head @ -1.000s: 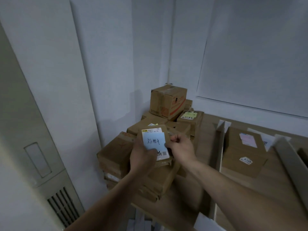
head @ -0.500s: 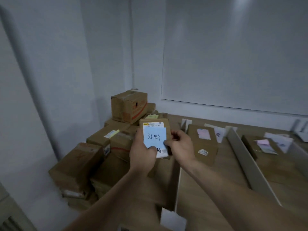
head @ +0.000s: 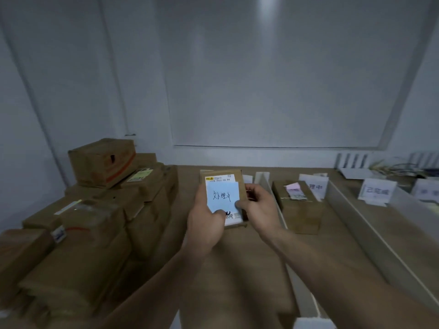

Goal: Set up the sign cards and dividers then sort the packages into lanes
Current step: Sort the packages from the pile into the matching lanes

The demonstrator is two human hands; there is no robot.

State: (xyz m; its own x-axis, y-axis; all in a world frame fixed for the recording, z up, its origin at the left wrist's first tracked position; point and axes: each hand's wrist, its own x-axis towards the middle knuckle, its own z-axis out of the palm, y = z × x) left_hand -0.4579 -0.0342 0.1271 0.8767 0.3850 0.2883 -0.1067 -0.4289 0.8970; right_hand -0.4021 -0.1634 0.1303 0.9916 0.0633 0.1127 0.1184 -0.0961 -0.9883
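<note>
Package (head: pixel 241 186) held between left hand (head: pixel 205 224) and right hand (head: pixel 259 208).

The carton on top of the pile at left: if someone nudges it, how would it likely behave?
The top carton looks tilted on the uneven pile, so a push would probably slide or tip it. Its side shows creases and a small tear, so it likely gives under a grip rather than staying rigid.

one wide-angle camera, worn on the head, looks forward and down across the wooden surface (head: pixel 242 257) toward the pale wall (head: pixel 261 79). it sits close: the left hand (head: pixel 206 224) and right hand (head: pixel 260 210), gripping a package (head: pixel 241 186), fill mid-frame, forearms entering from the bottom edge. straight lines bend near the borders.
</note>
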